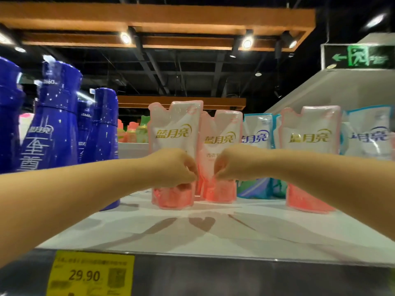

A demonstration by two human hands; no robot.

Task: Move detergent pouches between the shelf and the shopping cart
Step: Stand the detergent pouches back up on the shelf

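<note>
Nearest you, the yellow price tag (89, 274) hangs on the shelf (213, 238) lip. Beyond the tag, your left hand (175, 167) pinches the left pink pouch (173, 122), your right hand (230, 163) the middle pink pouch (222, 129), both upright on the shelf. Blue bottles (53, 116) stand left of the tag, farther back.

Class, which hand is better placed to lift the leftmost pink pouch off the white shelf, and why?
Left. The left hand pinches the leftmost pink-and-white plastic detergent pouch at its edge; the right hand is busy pinching the neighbouring pink pouch.
</note>
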